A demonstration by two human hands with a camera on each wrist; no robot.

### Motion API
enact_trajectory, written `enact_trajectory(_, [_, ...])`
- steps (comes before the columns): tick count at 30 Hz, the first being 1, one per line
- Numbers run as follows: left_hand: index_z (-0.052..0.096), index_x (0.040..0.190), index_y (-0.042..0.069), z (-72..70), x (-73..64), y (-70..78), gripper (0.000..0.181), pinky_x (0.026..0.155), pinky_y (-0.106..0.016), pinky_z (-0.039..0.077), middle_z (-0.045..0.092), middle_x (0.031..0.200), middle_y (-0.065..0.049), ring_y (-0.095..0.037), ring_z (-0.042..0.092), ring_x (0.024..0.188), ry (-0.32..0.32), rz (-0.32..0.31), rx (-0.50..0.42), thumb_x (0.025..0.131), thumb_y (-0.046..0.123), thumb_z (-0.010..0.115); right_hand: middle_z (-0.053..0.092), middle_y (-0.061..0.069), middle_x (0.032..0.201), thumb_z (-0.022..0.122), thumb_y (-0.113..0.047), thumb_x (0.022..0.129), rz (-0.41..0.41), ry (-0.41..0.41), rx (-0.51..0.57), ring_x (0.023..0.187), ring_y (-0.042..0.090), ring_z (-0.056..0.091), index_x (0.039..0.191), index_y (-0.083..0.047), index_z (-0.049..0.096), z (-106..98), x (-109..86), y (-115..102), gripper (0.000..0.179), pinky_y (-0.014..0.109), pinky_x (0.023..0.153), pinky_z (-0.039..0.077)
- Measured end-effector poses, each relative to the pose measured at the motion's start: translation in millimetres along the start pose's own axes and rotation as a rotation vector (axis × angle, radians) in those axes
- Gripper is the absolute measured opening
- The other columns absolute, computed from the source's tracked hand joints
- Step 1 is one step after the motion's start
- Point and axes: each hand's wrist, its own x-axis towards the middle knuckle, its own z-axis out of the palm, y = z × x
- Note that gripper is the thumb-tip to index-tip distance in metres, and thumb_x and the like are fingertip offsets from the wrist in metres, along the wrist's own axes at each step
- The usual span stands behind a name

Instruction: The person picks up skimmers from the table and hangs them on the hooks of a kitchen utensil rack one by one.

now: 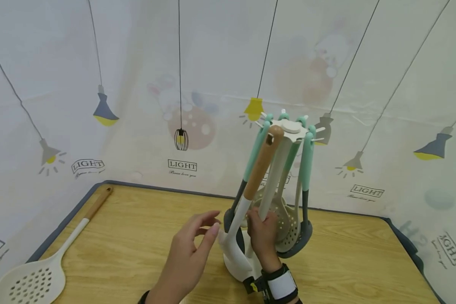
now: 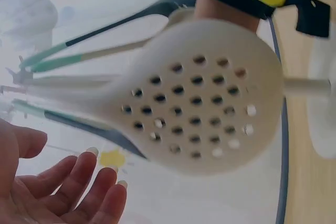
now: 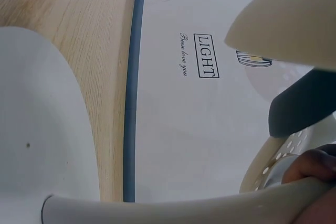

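A white utensil stand leans slightly in the head view, its pole gripped low down by my right hand. Its round white base shows in the right wrist view; whether it touches the table cannot be told. On the stand's near side hangs a white skimmer with a brown handle, its holed head facing the left wrist camera. My left hand is just left of that skimmer, fingers loosely bent and apart from it. Several mint-handled utensils hang around the stand, some with dark grey ends.
Another white skimmer with a brown handle lies at the left of the wooden table. A dark blue edge borders the tabletop. Behind it rises a pale backdrop printed with hanging lamps.
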Motion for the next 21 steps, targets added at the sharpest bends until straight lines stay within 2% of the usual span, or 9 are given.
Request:
enact_trajectory(9, [0.065,0.116,0.022,-30.0,1.4,-33.9,0.032,0.083,-0.024,0.048,0.062,0.108,0.016,-0.001,0.059,0.100,0.039,-0.042,0.176,0.099,0.043,0.048,0.031,-0.003,0.044,0.049,0.004,0.089,0.002,-0.003,0.002,0.036,0.004,0.028,0.054,-0.003,0.035,-0.6,-0.8,-0.7,0.038,0.025,0.034,0.021])
enact_trajectory(15, [0.065,0.117,0.018,-53.2,4.0,-57.4,0.033,0.080,-0.026,0.048,0.064,0.108,0.007,-0.005,0.060,0.096,0.061,-0.044,0.331,0.100,0.039,0.046,0.032,-0.002,0.044,0.049,0.003,0.089,0.007,0.005,-0.025,0.036,0.006,0.029,0.055,-0.003,0.036,-1.4,-0.5,-0.7,0.037,0.026,0.034,0.022])
enact_trajectory(21, [0.063,0.122,0.012,-78.7,4.8,-78.7,0.041,0.081,-0.030,0.049,0.063,0.110,0.000,-0.015,0.061,0.100,0.061,-0.129,0.446,0.101,0.041,0.042,0.033,-0.001,0.044,0.049,0.003,0.089,0.009,0.002,-0.045,0.036,0.006,0.030,0.055,-0.002,0.036,-1.4,-0.3,-0.6,0.036,0.026,0.035,0.023])
